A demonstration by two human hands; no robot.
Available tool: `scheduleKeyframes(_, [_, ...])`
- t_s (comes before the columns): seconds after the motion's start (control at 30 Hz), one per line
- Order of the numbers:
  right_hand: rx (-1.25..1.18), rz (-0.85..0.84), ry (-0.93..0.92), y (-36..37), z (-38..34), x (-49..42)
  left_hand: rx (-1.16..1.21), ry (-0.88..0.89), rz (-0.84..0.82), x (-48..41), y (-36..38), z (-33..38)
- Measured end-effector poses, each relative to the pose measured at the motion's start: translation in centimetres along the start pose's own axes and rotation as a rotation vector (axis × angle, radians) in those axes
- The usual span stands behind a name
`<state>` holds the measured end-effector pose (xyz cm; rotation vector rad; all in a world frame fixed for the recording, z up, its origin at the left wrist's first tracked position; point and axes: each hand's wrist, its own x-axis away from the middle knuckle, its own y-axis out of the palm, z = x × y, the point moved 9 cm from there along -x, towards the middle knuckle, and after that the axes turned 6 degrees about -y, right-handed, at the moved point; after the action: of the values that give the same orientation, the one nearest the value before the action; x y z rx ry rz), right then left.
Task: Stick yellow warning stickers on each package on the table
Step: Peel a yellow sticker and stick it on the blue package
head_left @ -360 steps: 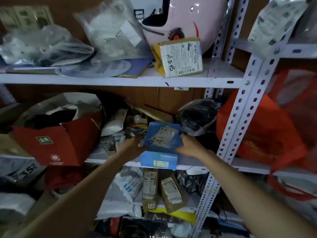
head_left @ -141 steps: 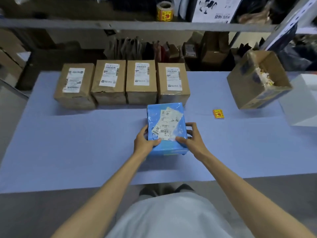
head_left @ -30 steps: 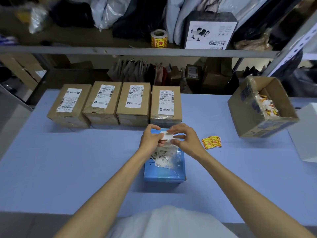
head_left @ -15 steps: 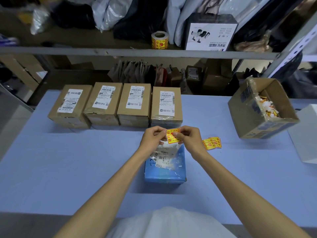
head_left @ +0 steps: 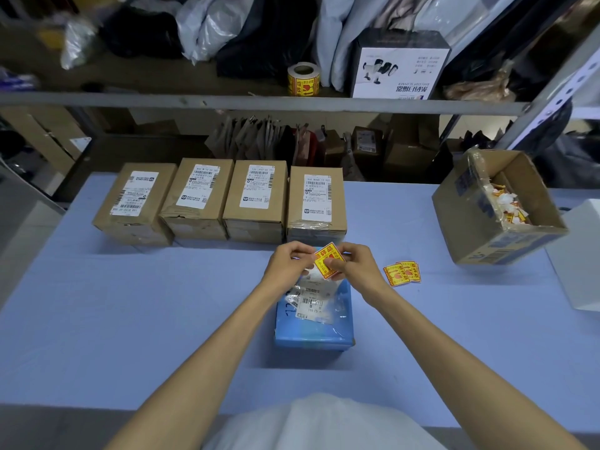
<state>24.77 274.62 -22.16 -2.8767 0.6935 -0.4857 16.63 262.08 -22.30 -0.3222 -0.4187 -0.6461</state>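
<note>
Left hand [head_left: 287,264] and right hand [head_left: 355,266] pinch a yellow sticker [head_left: 327,260] above the blue package [head_left: 313,315]; right of them, an open carton [head_left: 496,245] holds sticker scraps [head_left: 505,206].

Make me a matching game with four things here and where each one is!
Things:
1. sticker roll
2. blue package
3. open cardboard box
4. yellow sticker

Places:
A. held in both hands
B. on the shelf
C. on the table's right side
D. on the table below the hands

Pairs: 1-B, 2-D, 3-C, 4-A
</note>
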Motion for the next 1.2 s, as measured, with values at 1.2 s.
scheduleKeyframes(1.2, [0.063, 0.031, 0.002, -0.49, 0.25, -0.34, -0.162, -0.031, -0.045, 0.46, -0.45, 0.04])
